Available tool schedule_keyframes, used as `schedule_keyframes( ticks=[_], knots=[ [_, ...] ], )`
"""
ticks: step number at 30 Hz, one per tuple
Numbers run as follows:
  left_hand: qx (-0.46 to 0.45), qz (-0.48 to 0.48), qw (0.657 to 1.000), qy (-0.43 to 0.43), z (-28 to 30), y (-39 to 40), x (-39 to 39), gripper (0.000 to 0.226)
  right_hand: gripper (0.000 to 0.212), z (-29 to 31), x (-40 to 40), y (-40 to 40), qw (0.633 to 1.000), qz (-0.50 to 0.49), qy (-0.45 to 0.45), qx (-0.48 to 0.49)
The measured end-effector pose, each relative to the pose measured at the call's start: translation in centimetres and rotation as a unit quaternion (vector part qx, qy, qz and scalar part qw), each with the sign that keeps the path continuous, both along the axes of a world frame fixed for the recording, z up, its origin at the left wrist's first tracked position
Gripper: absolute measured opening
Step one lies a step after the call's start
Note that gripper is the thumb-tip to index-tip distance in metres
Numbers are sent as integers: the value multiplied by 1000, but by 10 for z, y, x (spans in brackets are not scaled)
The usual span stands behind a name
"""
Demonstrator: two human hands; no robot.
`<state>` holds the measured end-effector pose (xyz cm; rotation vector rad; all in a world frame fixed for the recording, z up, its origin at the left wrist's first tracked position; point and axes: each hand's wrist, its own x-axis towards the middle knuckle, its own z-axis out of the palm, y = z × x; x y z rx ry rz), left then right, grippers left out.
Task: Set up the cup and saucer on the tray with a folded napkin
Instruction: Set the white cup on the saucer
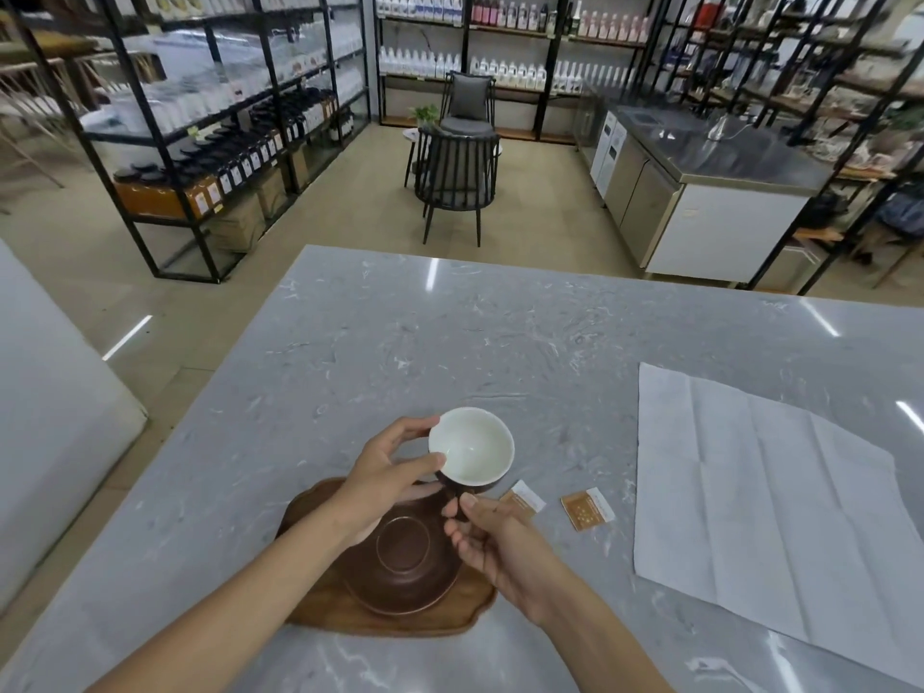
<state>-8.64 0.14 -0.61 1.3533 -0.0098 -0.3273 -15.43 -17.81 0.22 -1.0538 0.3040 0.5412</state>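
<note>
Both hands on cup (pixel 471 448): left hand (pixel 385 480) pinches rim, right hand (pixel 492 545) grips, probably, its handle. Saucer (pixel 402 557) sits on tray (pixel 320 605); napkin (pixel 760 497) unfolded, well apart.

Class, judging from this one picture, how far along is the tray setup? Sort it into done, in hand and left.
Done: the saucer sits on the tray. In hand: the left hand and right hand hold the cup above the saucer, not yet set down. Left: seat the cup, then fold the napkin, which lies unfolded on the counter, and add it to the tray.
</note>
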Motion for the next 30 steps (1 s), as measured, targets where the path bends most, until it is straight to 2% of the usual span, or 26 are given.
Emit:
schedule_keyframes(
  ticks=[11, 25, 30],
  knots=[
    [5, 43, 999, 24, -27, 51, -58, 38, 34, -9, -50, 50, 996, 43, -11, -73],
    [34, 101, 994, 27, -35, 54, -85, 43, 33, -27, -67, 68, 998, 27, 8, -60],
    [56, 97, 994, 5, -38, 55, -87, 43, 35, -31, -69, 68, 994, 47, -9, -103]
  ],
)
